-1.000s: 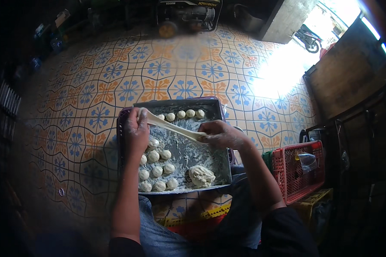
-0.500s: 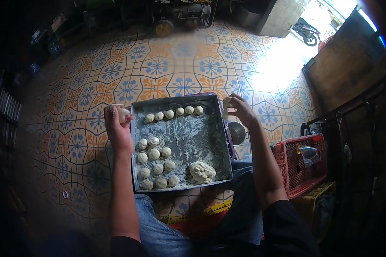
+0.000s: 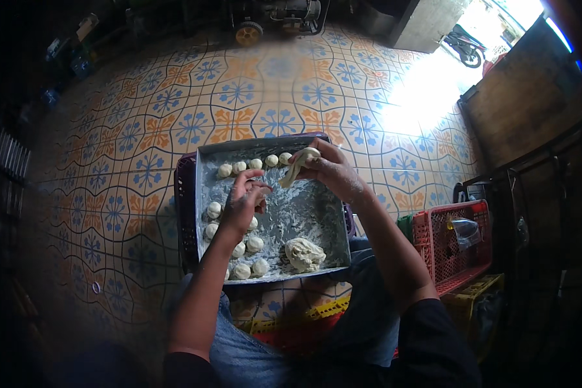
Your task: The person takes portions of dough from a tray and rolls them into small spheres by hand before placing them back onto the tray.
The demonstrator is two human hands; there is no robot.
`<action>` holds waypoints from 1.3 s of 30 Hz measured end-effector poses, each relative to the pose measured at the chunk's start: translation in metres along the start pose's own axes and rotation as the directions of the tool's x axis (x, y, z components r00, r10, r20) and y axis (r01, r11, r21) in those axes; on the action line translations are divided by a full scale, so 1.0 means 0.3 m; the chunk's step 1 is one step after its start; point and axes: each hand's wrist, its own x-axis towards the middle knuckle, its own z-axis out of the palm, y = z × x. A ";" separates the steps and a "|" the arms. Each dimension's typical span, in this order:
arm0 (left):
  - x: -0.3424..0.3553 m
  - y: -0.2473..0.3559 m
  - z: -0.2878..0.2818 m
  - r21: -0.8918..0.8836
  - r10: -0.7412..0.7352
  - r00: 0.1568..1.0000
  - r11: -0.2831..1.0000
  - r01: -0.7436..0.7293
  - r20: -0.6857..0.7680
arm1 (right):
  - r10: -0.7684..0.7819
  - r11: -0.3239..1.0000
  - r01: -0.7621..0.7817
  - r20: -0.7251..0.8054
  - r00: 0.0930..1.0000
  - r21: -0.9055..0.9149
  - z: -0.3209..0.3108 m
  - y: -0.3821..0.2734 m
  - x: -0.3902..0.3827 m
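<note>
A square metal tray [image 3: 290, 210], dusted with flour, sits in front of me above my knees. My right hand [image 3: 336, 169] is closed on a soft, stretched piece of dough [image 3: 299, 165] over the far right of the tray. Over the middle left, my left hand [image 3: 242, 202] has its fingers curled round a smaller pale dough piece [image 3: 262, 194], mostly hidden by the fingers. A row of dough balls [image 3: 256, 164] lines the far side. Several more dough balls [image 3: 255, 244] sit at the left, partly covered by my left forearm. A large dough lump [image 3: 304, 255] lies at the near right.
Under the tray a dark purple crate [image 3: 186, 213] shows at the left. Red [image 3: 459, 258] and yellow [image 3: 482, 288] crates stand to my right. A wheeled machine [image 3: 275, 18] is far ahead on the patterned tile floor [image 3: 239, 97]. Bright light enters through a doorway at the far right.
Both hands have come inward from outside the tray's sides to above it, the left moving right and the right moving left. The right hand's dough now hangs over the tray.
</note>
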 end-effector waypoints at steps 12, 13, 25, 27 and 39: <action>-0.055 0.004 0.076 0.554 0.259 0.893 0.710 -0.434 0.367 | 0.233 0.961 -0.170 -0.302 0.925 0.218 0.014 0.093 -0.012; -0.057 0.005 0.075 0.529 0.316 0.872 0.700 -0.480 0.372 | 0.256 0.931 -0.144 -0.318 0.913 0.335 -0.007 0.122 -0.005; -0.136 0.111 0.027 0.014 0.468 0.874 0.881 -0.473 0.128 | -0.023 0.929 -0.274 -0.779 0.626 -0.247 -0.297 0.199 0.025; -0.120 0.094 0.024 -0.400 0.340 0.940 0.865 -0.304 0.022 | 0.020 0.908 -0.323 -0.743 0.669 -0.267 -0.302 0.225 0.033; -0.081 0.092 0.031 -0.443 0.044 0.996 0.894 -0.073 -0.075 | -0.144 0.269 -0.406 -0.453 0.880 -0.873 -0.368 0.373 0.039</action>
